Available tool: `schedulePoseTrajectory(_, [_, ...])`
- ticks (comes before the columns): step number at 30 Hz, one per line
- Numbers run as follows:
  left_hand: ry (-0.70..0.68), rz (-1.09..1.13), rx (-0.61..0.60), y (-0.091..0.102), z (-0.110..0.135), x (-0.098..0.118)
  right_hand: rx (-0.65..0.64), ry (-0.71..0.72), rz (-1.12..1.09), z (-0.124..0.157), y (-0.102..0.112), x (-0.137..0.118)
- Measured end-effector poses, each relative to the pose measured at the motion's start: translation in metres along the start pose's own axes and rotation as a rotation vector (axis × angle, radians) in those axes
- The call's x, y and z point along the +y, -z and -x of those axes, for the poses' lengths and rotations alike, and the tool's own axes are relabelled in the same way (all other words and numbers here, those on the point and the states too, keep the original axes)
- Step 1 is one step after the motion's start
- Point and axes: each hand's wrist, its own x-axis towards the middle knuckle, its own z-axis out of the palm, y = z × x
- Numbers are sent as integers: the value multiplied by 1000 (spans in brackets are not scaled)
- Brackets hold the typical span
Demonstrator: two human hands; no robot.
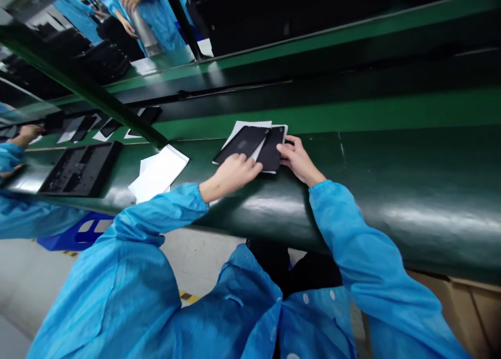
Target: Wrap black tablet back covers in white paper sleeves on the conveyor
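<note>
Two flat black panels that look like tablets, each with small round camera openings in a corner, lie over white sheets on the green bench. My left hand, fingers curled, is at the lower edge of the left tablet and reaches over to the right one. The right tablet is pinched along its right edge by my right hand, thumb on top and fingers behind. White sheeting shows behind and between the tablets. The undersides of the tablets are hidden.
White sheets lie in a loose pile to the left, near a green post. Beyond is a black compartment tray, beside a co-worker's hand. More dark panels line the bench's far side. A blue crate stands below.
</note>
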Motion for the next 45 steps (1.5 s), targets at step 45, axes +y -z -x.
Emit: schedulePoseTrajectory(45, [929, 1279, 1035, -93, -4, -61, -18, 125, -52, 43, -24, -17])
